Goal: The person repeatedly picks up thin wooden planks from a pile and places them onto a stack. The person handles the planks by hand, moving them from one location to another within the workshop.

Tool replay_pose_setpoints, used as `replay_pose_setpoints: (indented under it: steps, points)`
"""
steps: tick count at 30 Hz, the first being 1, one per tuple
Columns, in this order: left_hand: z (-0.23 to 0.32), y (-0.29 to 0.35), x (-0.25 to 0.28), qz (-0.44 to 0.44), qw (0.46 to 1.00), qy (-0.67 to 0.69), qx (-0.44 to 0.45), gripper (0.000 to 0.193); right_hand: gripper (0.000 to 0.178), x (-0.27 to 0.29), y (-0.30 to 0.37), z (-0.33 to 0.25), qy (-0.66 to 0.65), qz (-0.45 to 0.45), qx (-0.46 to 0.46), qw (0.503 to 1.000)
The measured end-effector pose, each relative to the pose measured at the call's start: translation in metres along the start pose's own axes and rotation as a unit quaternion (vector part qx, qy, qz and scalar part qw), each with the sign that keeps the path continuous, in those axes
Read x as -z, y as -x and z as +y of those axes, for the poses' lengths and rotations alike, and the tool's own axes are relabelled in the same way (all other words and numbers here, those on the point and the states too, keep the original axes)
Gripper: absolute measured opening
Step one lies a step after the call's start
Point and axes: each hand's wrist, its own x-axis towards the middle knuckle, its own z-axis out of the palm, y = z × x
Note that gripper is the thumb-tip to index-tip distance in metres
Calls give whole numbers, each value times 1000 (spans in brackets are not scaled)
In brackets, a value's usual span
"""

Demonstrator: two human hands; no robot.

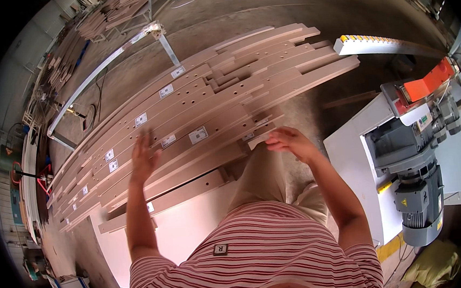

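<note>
A broad stack of long brown wooden boards [190, 109] lies in front of me, many drilled with small round holes and some bearing white paper labels [198, 135]. Over its near left part hovers my left hand [144, 160], slightly blurred, its fingers apart and nothing in them. My right hand [293, 141] is raised beside the right ends of the nearest boards, palm turned inward, fingers loosely bent and holding nothing. Closest to my body, a separate board [170, 200] rests along the edge of a large white panel [192, 207].
At my right stands a white machine housing [350, 156] with a grey electric motor [419, 199] and an orange guard [428, 81]. A white rail with yellow pieces [379, 44] reaches toward the boards' far right ends. Beyond the stack rises a metal frame [100, 67].
</note>
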Motion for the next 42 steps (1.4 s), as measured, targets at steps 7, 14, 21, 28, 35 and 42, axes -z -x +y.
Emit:
replay_pose_setpoints:
  steps: [7, 14, 21, 28, 35, 42]
  points:
    - [67, -74, -44, -27, 989, -124, 75, 70, 27, 80, 67, 80, 65, 142, -72, 985]
    - [38, -91, -39, -71, 986, -122, 84, 67, 32, 161, 154, 273, 404, 324, -83, 851]
    - [13, -130, -65, -77, 972, -98, 198, 75, 45, 116, 169, 315, 475, 333, -127, 805]
    - [31, -169, -71, -80, 946, -122, 291, 77, 42, 109, 161, 310, 482, 364, -133, 786]
    - [31, -163, -62, -101, 948, -114, 280, 58, 33, 108, 163, 320, 476, 397, -64, 782]
    - [5, -160, -83, -64, 975, -98, 189, 47, 35, 102, 164, 306, 427, 378, -160, 806]
